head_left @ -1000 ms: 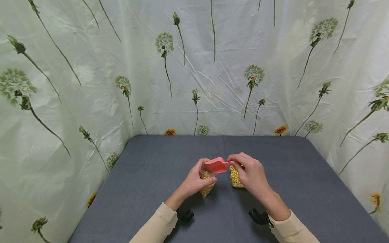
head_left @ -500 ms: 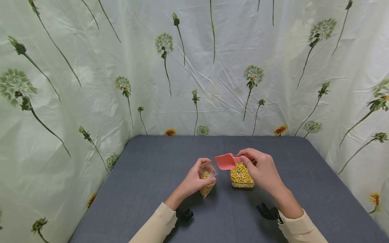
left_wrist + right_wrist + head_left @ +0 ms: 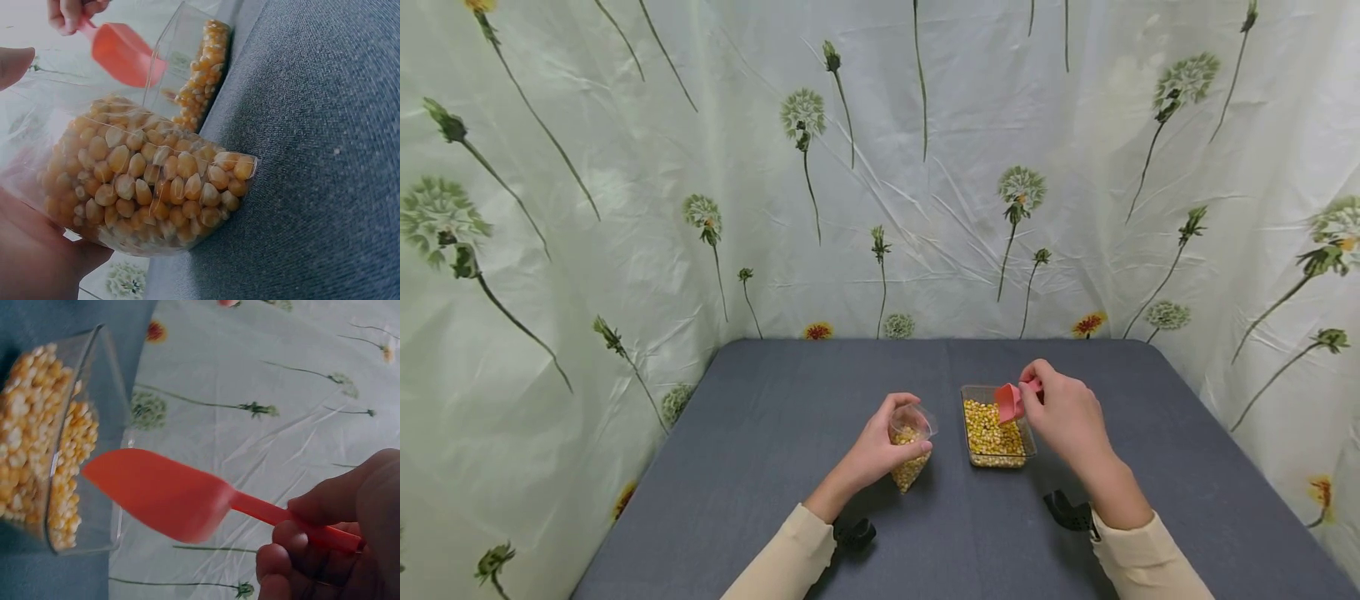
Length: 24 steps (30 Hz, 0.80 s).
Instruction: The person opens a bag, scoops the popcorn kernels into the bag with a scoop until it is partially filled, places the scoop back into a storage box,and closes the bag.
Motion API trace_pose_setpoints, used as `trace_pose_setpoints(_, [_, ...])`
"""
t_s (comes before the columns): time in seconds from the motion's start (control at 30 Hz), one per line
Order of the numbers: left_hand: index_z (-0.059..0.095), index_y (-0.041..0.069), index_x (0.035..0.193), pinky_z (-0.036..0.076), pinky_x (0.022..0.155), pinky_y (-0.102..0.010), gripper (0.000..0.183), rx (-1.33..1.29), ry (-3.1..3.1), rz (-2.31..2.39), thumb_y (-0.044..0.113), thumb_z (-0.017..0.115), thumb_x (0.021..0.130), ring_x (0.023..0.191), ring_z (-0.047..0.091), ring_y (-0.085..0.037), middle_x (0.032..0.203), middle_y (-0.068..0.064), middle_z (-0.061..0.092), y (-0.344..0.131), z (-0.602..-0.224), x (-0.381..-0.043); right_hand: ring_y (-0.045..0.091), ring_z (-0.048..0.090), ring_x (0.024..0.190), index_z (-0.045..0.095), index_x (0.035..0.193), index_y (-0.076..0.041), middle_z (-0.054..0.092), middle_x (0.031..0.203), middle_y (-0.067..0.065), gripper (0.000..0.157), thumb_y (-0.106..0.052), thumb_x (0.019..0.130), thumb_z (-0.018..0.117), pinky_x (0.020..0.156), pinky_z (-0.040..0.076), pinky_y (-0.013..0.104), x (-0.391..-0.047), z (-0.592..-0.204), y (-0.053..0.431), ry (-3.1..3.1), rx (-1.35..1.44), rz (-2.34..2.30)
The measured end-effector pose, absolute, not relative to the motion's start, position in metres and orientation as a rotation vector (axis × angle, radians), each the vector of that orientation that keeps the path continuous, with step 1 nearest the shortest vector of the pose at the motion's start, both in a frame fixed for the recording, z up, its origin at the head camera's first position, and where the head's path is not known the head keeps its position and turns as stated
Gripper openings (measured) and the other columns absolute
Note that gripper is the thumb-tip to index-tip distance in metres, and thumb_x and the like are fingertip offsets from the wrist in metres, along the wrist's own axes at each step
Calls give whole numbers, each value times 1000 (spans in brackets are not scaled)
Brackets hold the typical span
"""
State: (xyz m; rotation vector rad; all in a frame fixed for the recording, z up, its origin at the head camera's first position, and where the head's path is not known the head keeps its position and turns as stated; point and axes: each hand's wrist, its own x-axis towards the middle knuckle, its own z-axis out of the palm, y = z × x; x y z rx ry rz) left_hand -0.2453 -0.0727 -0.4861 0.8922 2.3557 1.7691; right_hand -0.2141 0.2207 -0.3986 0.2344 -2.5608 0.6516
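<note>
My left hand point(image 3: 883, 446) grips a clear plastic bag point(image 3: 150, 181) part full of yellow corn kernels, its mouth held open and its lower corner at the table. In my right hand point(image 3: 1067, 412) is the handle of a pink scoop point(image 3: 162, 494), pinched between thumb and fingers. The scoop's bowl hangs over the right part of a clear rectangular container point(image 3: 1030, 451) of corn kernels point(image 3: 988, 429). In the right wrist view the bowl's tip overlaps the container wall. The container stands just right of the bag.
A dark grey cloth covers the table point(image 3: 820, 392). Behind it and along its sides hangs a pale curtain point(image 3: 940, 208) printed with dandelions. Black wrist straps point(image 3: 854, 533) sit at both cuffs.
The right hand has carried the scoop rightward from the bag's mouth to above the container, turning its bowl downward. The left hand and bag have stayed nearly in place.
</note>
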Motion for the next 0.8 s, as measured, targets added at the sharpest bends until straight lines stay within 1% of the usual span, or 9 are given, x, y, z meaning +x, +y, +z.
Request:
trace_pose_setpoints(0.1, [43, 29, 138, 48, 85, -43, 56, 893, 2354, 1765, 17, 74, 93, 109, 60, -16, 113, 5, 65, -73, -486, -245, 16, 41, 48, 61, 97, -8, 55, 65, 0, 5, -13, 97, 62, 46, 32, 34, -217, -404, 221, -2621, 218, 590])
trace_pose_setpoints(0.3, [43, 29, 139, 47, 89, -44, 55, 896, 2349, 1766, 20, 74, 94, 109, 60, -15, 113, 5, 65, -74, -485, -245, 17, 45, 50, 59, 92, -9, 60, 73, 3, 5, -11, 96, 62, 45, 36, 35, -224, -417, 220, -2661, 232, 480])
trace_pose_setpoints(0.47, [43, 28, 140, 46, 90, -45, 56, 892, 2350, 1763, 21, 73, 94, 109, 59, -15, 114, 5, 64, -73, -485, -245, 16, 47, 53, 60, 95, -9, 61, 77, 2, 6, -14, 99, 62, 48, 38, 35, -228, -423, 215, -2694, 259, 521])
trace_pose_setpoints(0.67, [42, 29, 140, 47, 88, -44, 56, 883, 2352, 1758, 21, 73, 94, 110, 59, -14, 114, 5, 65, -73, -485, -244, 16, 43, 53, 61, 100, -11, 55, 71, -1, 5, -16, 100, 63, 49, 34, 34, -228, -426, 211, -2627, 263, 678])
trace_pose_setpoints(0.8, [43, 29, 141, 46, 90, -45, 56, 900, 2352, 1762, 20, 73, 95, 110, 59, -15, 113, 5, 65, -73, -486, -245, 17, 42, 52, 61, 101, -10, 51, 67, 0, 5, -14, 101, 63, 50, 34, 34, -230, -428, 208, -2613, 292, 828])
